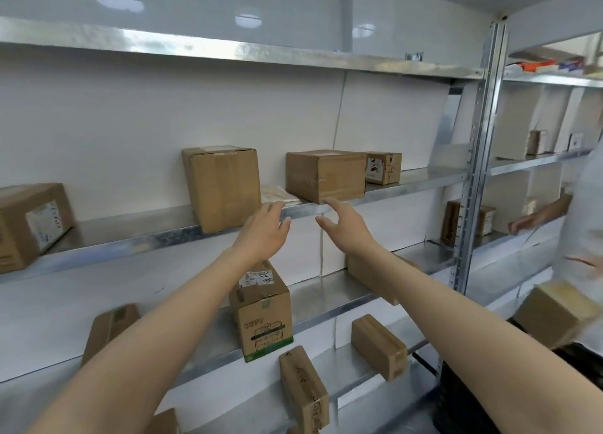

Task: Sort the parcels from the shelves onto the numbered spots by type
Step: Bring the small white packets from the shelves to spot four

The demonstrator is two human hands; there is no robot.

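Obs., standing at the shelving. Both arms are raised to the middle shelf (421,180). The left hand (266,224) is spread and slack, fingertips at the shelf lip just under a flat packet (280,193). The right hand (339,224) is likewise spread, forefinger by the lower front corner of the wide carton (326,176). Neither has hold of anything. Actual contact: cannot tell.

Risks (judgement):
- The packet lies thin between the tall carton (223,187) and the wide carton, so there is little to pinch. Fingers digging for an edge may shove a neighbour.
- Both cartons sit right at the lip — a nudge could drop one onto the printed carton (261,309) below.
- A second person (584,224) stands close on the right with a carried carton (551,316). Turning away loaded risks a bump.
- The numbered spots are out of view, so the type-to-spot match cannot be checked here.

Count, near bay:
- Middle shelf: four cartons, one packet.
- Shelf below: three cartons, one half hidden by the right forearm.
- Lower shelves: three cartons made out, one cut by the frame edge.

Far bay: at least three small cartons — too blurred to be sure.
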